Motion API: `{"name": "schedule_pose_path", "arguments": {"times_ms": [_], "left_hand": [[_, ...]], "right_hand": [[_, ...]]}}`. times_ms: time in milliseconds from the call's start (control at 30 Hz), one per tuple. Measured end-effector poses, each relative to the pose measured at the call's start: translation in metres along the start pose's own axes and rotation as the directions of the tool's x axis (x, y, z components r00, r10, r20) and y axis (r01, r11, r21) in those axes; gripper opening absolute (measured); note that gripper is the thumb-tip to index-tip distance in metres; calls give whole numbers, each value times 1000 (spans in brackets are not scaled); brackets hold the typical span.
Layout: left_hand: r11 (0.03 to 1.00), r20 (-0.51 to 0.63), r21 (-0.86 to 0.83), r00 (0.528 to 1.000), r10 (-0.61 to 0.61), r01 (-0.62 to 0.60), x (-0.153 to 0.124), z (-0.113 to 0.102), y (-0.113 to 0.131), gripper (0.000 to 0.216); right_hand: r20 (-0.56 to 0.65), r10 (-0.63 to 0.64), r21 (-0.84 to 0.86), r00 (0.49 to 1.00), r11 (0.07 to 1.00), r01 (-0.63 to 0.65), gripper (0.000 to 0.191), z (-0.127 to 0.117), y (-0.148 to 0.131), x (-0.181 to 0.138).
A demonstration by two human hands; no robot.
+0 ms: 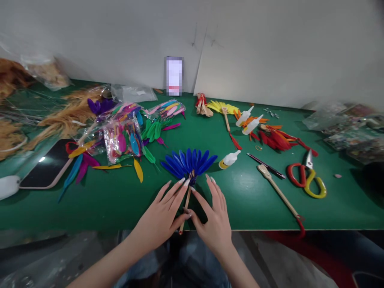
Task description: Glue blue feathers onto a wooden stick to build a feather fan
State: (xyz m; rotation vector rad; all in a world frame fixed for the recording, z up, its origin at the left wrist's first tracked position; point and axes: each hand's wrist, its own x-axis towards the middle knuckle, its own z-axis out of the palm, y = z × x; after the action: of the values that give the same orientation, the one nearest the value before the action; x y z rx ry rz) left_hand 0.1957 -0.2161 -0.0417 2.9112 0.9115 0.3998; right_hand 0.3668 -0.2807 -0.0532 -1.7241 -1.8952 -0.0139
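A blue feather fan with a thin wooden handle lies at the front of the green table, its feathers spread away from me. My left hand rests over the left side of the fan's base, fingers stretched out and fingertips at the base. On the other side, my right hand has its fingers spread, with the index fingertip close to the handle's top. Both thumbs meet across the handle and hide part of it. A white glue bottle lies right of the feathers.
Right of me are a pen, a bare wooden fan stick and scissors. Behind lie a yellow feather fan and red feathers. Bagged feathers and a dark phone are on the left.
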Motion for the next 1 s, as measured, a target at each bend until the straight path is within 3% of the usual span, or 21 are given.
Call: {"name": "schedule_pose_path", "arguments": {"times_ms": [233, 367, 633, 1000], "left_hand": [[998, 6, -57, 1000, -21, 21, -3, -3, -2, 68], [982, 0, -144, 992, -123, 122, -3, -8, -11, 62], [980, -94, -7, 976, -197, 197, 2, -5, -39, 73], [981, -92, 66, 980, -176, 182, -1, 3, -41, 73]], "right_hand": [[93, -19, -44, 996, 999, 23, 53, -1, 1, 0], [139, -7, -68, 990, 998, 16, 54, -2, 0, 2], [165, -34, -87, 986, 995, 49, 53, -2, 0, 13], [165, -40, -135, 985, 989, 62, 54, 1, -1, 16]]}}
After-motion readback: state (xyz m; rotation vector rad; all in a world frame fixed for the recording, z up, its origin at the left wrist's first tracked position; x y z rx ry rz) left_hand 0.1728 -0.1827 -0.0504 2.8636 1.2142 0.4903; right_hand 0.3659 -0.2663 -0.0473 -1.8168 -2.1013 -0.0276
